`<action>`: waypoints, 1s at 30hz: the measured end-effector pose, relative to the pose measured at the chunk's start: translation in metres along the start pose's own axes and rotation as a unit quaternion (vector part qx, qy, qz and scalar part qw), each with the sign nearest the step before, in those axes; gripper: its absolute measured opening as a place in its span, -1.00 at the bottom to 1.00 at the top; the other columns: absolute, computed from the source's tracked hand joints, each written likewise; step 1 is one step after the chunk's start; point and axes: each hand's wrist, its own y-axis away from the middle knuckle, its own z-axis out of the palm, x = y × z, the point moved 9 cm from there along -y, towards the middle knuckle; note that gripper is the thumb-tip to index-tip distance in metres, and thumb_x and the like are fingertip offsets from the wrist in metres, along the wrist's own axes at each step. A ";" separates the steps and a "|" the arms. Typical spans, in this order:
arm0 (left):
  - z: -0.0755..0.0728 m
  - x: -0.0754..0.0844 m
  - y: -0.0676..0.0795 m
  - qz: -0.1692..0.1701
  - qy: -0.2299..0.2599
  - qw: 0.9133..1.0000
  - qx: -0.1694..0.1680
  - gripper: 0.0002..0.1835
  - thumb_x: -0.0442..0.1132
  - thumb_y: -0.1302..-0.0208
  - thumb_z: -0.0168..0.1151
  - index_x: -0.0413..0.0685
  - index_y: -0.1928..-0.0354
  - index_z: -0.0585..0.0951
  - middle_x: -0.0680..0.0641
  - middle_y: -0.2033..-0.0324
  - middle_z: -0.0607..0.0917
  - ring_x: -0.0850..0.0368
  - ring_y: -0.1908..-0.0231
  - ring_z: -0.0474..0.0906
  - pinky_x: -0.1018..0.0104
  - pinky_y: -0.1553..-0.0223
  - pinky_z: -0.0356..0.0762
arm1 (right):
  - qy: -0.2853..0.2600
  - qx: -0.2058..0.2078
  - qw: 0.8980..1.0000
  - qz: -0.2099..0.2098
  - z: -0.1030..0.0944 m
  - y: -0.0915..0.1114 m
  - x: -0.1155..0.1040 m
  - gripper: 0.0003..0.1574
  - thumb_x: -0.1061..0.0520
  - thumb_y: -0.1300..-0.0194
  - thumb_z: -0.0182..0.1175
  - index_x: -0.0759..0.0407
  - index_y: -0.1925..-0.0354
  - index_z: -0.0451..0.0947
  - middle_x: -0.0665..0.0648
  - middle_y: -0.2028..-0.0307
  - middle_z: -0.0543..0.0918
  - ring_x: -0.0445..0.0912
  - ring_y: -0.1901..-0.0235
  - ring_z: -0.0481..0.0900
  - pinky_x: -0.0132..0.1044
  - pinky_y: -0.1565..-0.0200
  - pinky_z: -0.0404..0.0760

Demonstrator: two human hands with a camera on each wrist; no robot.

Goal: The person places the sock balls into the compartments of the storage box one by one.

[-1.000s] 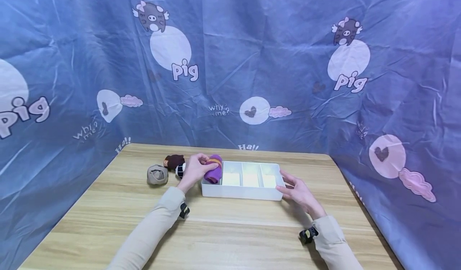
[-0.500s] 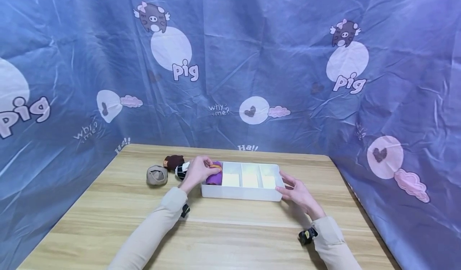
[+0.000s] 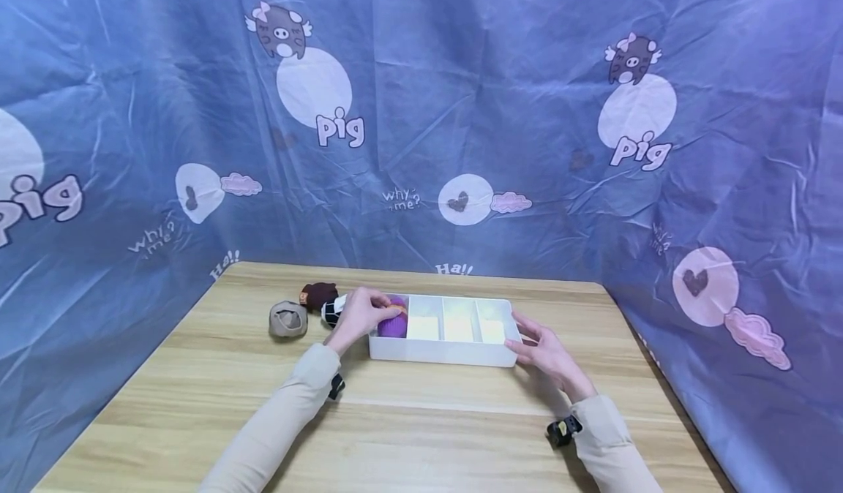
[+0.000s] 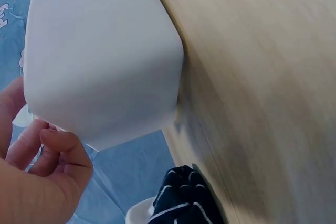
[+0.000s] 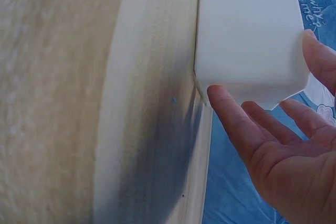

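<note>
In the head view, a white box (image 3: 441, 352) divided into compartments stands on the table. A rolled purple sock (image 3: 391, 326) with an orange band sits in its leftmost compartment. My left hand (image 3: 358, 317) reaches over the left end and pinches the sock with thumb and fingers. From the left wrist, that hand (image 4: 47, 177) shows curled at the rim, and the box wall hides the sock. My right hand (image 3: 549, 350) holds the box's right end, thumb and fingers spread across it. In the right wrist view, fingertips (image 5: 218, 92) touch the end wall (image 5: 247, 35).
Left of the box lie a grey rolled sock (image 3: 287, 320), a dark brown one (image 3: 317, 295) and a black-and-white one (image 3: 331, 311), partly behind my left hand. A blue printed cloth (image 3: 421, 149) hangs behind the wooden table (image 3: 421, 420).
My left hand has lowered the purple sock into the leftmost compartment, where it now sits deeper and more upright. The right hand and the box have hardly moved.
</note>
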 end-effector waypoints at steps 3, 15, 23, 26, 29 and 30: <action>-0.001 -0.004 0.000 -0.005 0.019 1.000 0.000 -0.79 -0.04 0.04 0.56 0.04 0.43 0.77 0.10 0.55 0.73 0.28 0.50 0.54 0.40 0.42 0.48 | -0.002 -0.002 1.000 0.001 0.001 0.000 0.001 0.00 0.14 -0.32 0.26 0.18 -0.53 -0.06 0.49 -0.44 0.08 0.37 -0.40 0.15 0.02 -0.22 0.49; -0.005 -0.012 -0.001 0.013 0.081 0.997 -0.005 -0.73 -0.10 0.02 0.55 -0.05 0.27 0.77 0.02 0.41 0.78 0.25 0.42 0.62 0.39 0.34 0.57 | -0.013 0.003 1.000 0.002 0.002 -0.002 0.001 0.01 0.16 -0.31 0.27 0.19 -0.53 -0.05 0.48 -0.45 0.08 0.36 -0.40 0.15 -0.01 -0.22 0.50; -0.017 -0.015 0.001 0.025 0.097 0.995 -0.013 -0.71 -0.17 -0.05 0.51 -0.11 0.17 0.76 -0.04 0.33 0.79 0.20 0.35 0.65 0.34 0.26 0.62 | -0.008 0.008 1.000 0.002 0.003 -0.003 0.000 0.00 0.14 -0.32 0.27 0.18 -0.53 -0.04 0.48 -0.45 0.10 0.35 -0.40 0.15 0.00 -0.21 0.51; -0.025 -0.018 0.003 0.024 0.090 0.996 -0.005 -0.72 -0.18 -0.07 0.50 -0.10 0.16 0.75 -0.04 0.32 0.79 0.19 0.34 0.65 0.36 0.26 0.61 | -0.006 0.010 1.000 0.002 0.003 -0.004 0.000 -0.01 0.13 -0.32 0.27 0.17 -0.53 -0.03 0.47 -0.45 0.10 0.35 -0.40 0.15 0.01 -0.21 0.51; -0.033 -0.024 0.004 0.018 0.093 0.995 0.002 -0.73 -0.21 -0.09 0.48 -0.13 0.15 0.75 -0.06 0.33 0.79 0.18 0.34 0.65 0.40 0.30 0.58 | -0.004 0.009 1.000 0.003 0.003 -0.005 0.000 -0.01 0.13 -0.32 0.27 0.17 -0.53 -0.03 0.48 -0.45 0.09 0.35 -0.40 0.15 0.01 -0.21 0.51; -0.036 -0.026 0.004 0.017 0.098 0.995 0.002 -0.73 -0.23 -0.10 0.48 -0.16 0.14 0.74 -0.08 0.32 0.79 0.17 0.34 0.66 0.42 0.29 0.58 | -0.006 0.010 1.000 0.003 0.003 -0.005 -0.001 -0.01 0.13 -0.32 0.27 0.16 -0.53 -0.02 0.48 -0.45 0.10 0.35 -0.40 0.15 0.01 -0.21 0.51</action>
